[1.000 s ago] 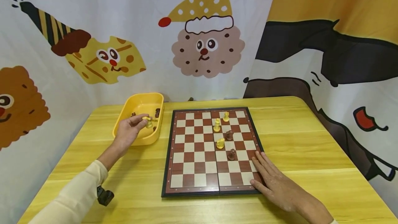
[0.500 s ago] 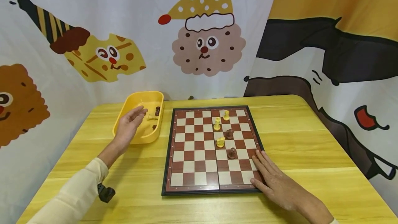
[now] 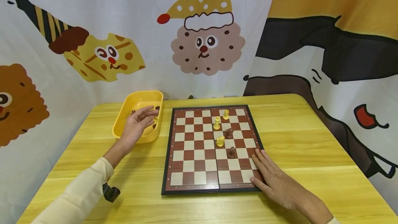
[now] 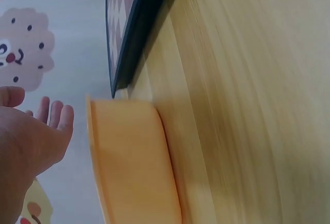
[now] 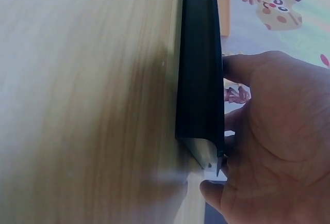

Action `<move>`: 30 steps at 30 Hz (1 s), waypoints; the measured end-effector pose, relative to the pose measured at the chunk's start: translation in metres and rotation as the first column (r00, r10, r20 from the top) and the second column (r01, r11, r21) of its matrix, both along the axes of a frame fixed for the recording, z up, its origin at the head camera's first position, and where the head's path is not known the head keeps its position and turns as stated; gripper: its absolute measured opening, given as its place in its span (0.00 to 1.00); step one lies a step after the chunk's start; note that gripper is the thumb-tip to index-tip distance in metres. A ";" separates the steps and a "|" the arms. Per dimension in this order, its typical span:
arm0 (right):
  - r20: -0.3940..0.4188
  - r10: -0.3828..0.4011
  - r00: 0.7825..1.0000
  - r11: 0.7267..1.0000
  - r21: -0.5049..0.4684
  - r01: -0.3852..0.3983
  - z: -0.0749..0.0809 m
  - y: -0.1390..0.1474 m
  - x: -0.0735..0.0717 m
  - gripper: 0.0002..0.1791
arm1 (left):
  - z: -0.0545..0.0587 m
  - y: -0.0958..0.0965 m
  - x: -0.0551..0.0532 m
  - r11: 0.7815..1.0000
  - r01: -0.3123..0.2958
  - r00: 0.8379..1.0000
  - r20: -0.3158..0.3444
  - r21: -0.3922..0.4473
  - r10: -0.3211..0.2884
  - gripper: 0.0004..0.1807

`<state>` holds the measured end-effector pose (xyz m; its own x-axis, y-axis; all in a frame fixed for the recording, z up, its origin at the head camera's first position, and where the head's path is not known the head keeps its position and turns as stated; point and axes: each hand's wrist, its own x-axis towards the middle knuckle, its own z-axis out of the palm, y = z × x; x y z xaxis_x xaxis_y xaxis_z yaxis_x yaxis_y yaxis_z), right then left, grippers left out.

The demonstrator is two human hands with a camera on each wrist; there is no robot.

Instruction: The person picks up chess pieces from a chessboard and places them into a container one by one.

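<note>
My left hand [image 3: 136, 124] hovers above the yellow tray [image 3: 117, 123] with loosely bent fingers and nothing between them, covering part of the tray's inside. A few brown chess pieces [image 3: 154, 126] show in the tray around the hand. My right hand [image 3: 278, 182] rests, fingers extended, on the right border of the chessboard [image 3: 196, 165]. On the board stand a yellow chess piece [image 3: 226, 114] near the far edge, a taller yellow chess piece [image 3: 216, 123] and a yellow knight [image 3: 220, 141]. Two brown pieces are there too, a brown knight [image 3: 229, 133] and another brown knight [image 3: 231, 152].
The board lies on a yellow wood-grain table [image 3: 298, 123], to the right of the tray. A cartoon-printed curtain [image 3: 155, 61] hangs behind the table. A small black camera [image 3: 111, 193] is strapped at my left wrist.
My left hand let a yellow chess piece go into the tray, drew back a little, then moved slightly right over it. The right hand and the board pieces stay put.
</note>
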<state>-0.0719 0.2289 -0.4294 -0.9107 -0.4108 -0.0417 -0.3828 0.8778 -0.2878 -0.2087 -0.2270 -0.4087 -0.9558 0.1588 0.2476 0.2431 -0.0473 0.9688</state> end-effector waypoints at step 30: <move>-0.005 -0.010 1.000 0.999 0.035 0.010 0.005 0.001 0.005 0.38 | 0.031 0.099 -0.008 0.961 0.271 0.960 0.090 -0.058 -0.266 0.19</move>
<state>-0.0668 0.2300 -0.4239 -0.9151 -0.3998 -0.0518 -0.3749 0.8913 -0.2551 -0.2166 -0.1275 -0.3774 -0.8918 0.4264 0.1513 0.1521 -0.0324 0.9878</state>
